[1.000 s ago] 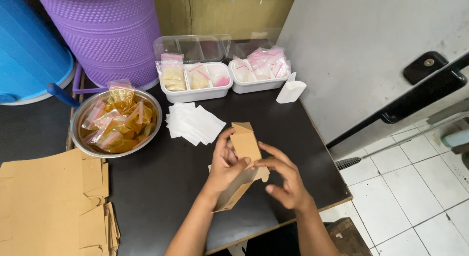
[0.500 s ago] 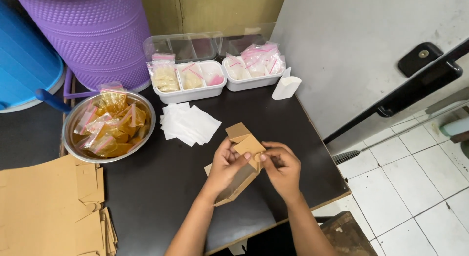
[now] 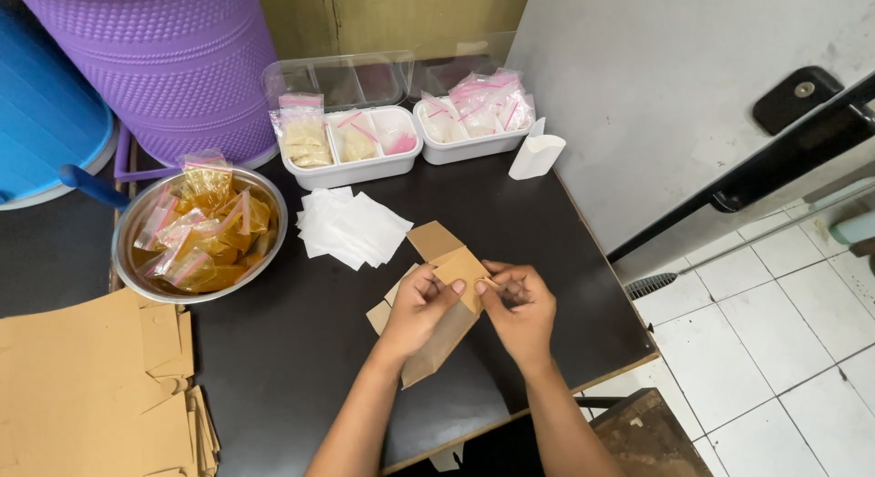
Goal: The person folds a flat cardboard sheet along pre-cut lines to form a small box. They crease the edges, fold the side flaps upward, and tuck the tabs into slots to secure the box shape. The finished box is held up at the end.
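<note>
A small brown cardboard box (image 3: pixel 444 258), partly folded with its top flap raised, is held over the black table (image 3: pixel 301 349). My left hand (image 3: pixel 419 308) grips its left side from below. My right hand (image 3: pixel 519 308) pinches a flap at the box's right edge. A flat brown piece lies under the box on the table.
White paper squares (image 3: pixel 351 226) lie behind the box. A metal bowl (image 3: pixel 137 226) holds yellow sachets. Two white trays (image 3: pixel 355 172) hold small zip bags, beside a white folded carton (image 3: pixel 536 155). Flat brown cardboard blanks (image 3: pixel 82 386) are stacked at left. Purple and blue tubs stand behind.
My right hand has come in from the box's lower right and closed on its flap. The box has been turned slightly between both hands.
</note>
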